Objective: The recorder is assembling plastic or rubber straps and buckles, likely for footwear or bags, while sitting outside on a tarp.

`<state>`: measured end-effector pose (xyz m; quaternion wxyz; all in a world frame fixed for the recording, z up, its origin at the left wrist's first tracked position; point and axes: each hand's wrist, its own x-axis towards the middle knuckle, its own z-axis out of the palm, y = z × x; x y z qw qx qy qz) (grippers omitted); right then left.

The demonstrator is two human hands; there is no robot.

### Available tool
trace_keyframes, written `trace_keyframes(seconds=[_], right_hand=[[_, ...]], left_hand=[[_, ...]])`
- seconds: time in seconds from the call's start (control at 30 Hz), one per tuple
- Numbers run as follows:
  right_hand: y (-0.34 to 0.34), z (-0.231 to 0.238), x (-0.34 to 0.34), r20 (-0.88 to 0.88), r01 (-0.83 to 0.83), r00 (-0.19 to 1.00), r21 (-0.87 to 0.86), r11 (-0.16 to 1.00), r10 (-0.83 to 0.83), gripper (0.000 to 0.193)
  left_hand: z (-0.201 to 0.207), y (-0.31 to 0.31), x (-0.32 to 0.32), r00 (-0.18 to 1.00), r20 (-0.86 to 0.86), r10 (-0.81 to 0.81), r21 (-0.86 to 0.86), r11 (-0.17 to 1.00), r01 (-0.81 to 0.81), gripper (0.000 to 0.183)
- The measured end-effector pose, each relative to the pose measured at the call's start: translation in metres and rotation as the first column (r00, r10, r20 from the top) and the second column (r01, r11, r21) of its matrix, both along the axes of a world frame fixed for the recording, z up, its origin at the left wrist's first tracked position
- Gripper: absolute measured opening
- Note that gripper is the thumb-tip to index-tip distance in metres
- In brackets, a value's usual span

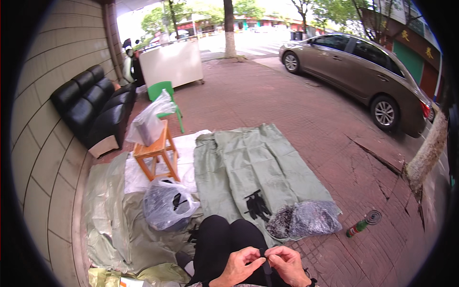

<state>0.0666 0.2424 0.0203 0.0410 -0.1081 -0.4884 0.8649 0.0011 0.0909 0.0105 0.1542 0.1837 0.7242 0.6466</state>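
Observation:
Above my lap, my left hand (243,266) and my right hand (288,266) meet fingertip to fingertip. Both are pinched on a narrow black strip (267,273), whose top shows between the fingers while part hangs below. Its exact kind is too small to make out. On the green-grey woven sheet (244,162) just beyond my knees lies a pile of black strips (257,205). To the right of that pile, a clear plastic bag (315,217) full of small dark pieces lies with its mouth toward the strips, some pieces spilling at its left end.
Left of my knees sits a translucent bag (167,205) with dark contents. Behind it stand a wooden stool (158,152) carrying a bagged object, and a green chair (160,90). A green bottle (356,228) stands on the right paving. Farther off are a black sofa (95,105) and a parked car (354,67).

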Motion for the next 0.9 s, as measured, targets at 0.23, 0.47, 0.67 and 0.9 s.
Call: trace_keyframes(seconds=[0.23,0.47,0.67,0.9], right_hand=[[0.012,-0.016,0.001,0.179,-0.300,0.927,-0.167,0.939,0.328,0.025],[0.021,-0.013,-0.012,0.076,-0.409,0.894,-0.264,0.874,0.441,0.027],[0.020,-0.008,-0.011,0.166,-0.346,0.893,-0.343,0.873,0.419,0.028],[0.016,-0.022,-0.007,0.147,-0.324,0.924,-0.191,0.926,0.354,0.021]], left_hand=[[-0.009,-0.007,-0.016,0.997,0.075,-0.002,-0.057,0.998,0.006,0.012],[-0.013,-0.001,-0.024,0.930,0.368,-0.015,0.264,0.960,-0.089,0.010],[-0.022,-0.001,-0.018,0.957,0.288,-0.029,0.336,0.939,-0.072,0.010],[-0.018,0.002,-0.016,0.938,0.347,-0.026,0.304,0.949,-0.087,0.010]])
